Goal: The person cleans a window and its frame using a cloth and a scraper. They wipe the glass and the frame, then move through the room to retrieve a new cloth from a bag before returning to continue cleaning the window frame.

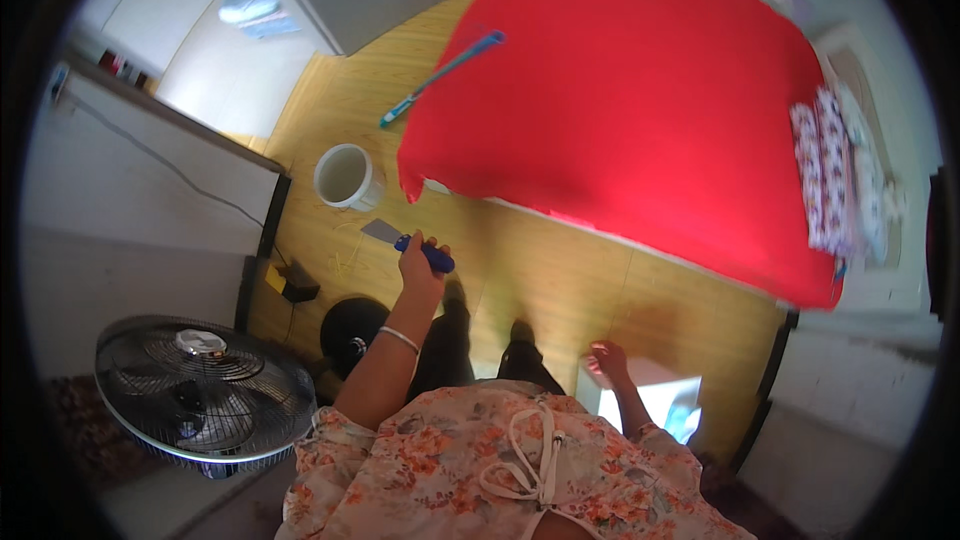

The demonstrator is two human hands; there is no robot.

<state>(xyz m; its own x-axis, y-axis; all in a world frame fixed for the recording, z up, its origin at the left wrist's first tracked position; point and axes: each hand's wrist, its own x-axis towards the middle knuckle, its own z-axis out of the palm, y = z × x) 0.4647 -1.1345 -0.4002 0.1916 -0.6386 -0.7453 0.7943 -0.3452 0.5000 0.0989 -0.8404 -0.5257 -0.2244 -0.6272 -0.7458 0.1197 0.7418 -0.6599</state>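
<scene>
My left hand (424, 262) grips the blue handle of a putty knife (431, 255), whose flat metal blade points up and left toward a white plastic bucket (343, 176) on the wood-look floor. Some thin yellow strands lie on the floor just below the bucket. My right hand (609, 360) hangs at the right, its fingers loosely curled; whether anything is in them cannot be made out. Beneath that hand is a white, box-like thing with a bright patch.
A bed with a red cover (615, 120) fills the upper right, folded patterned bedding (821, 172) at its far end. A blue stick-like tool (442, 79) leans across its corner. A pedestal fan (202, 390) stands lower left, near a yellow and black box (291, 281) and a cable.
</scene>
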